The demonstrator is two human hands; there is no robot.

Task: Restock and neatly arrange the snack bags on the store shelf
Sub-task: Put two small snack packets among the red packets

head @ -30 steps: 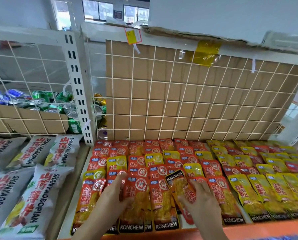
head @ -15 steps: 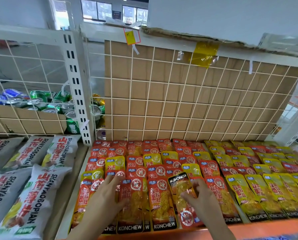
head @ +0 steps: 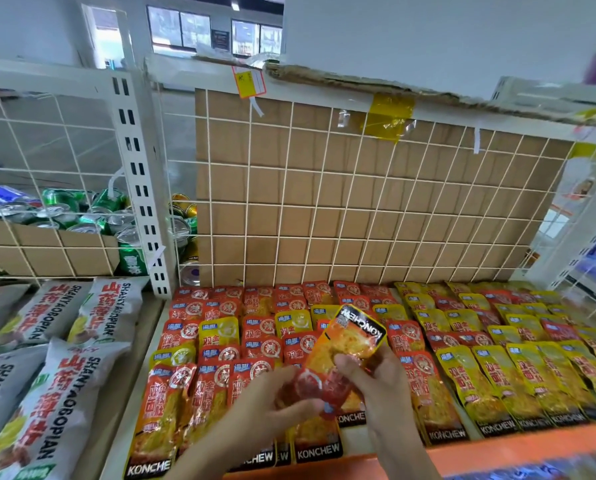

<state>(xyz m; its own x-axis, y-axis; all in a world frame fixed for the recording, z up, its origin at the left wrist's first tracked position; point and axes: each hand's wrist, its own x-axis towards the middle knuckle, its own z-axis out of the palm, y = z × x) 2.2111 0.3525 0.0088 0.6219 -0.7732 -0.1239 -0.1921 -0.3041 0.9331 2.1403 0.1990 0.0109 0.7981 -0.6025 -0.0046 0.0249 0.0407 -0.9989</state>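
I see one snack bag (head: pixel 350 341) lifted off the stock in the lower centre of the frame, held between both hands. It is upside down, its black KONCHEW band at the top, and it leans to the right. My left hand (head: pixel 272 407) comes in from the bottom edge, and its fingers (head: pixel 282 374) curl round the bag's red lower end and pinch it against the thumb. My right hand (head: pixel 381 386) grips the same bag from the right: the thumb presses on the front, and the other fingers are wrapped behind it, out of my sight.

Under the hands the shelf (head: pixel 497 453) shows an orange front lip along the bottom of the frame. Flat rows of red and orange bags (head: pixel 217 389) cover its left and centre, overlapping front to back, with a few yellow ones mixed in. The yellow bags (head: pixel 528 379) fill most of the lower right, with some red ones among them further back.

At the lower left, in the next bay, lie large white bags (head: pixel 57 393) printed SHANYAOBOPIAN. A white slotted post (head: pixel 137 174) stands between the two bays. Behind the stock a white wire grid (head: pixel 324 216) rises, backed with brown cardboard; a strip of yellow tape (head: pixel 388 116) sits on its top edge. Drink cans (head: pixel 82 213) are heaped behind the grid at the middle left.
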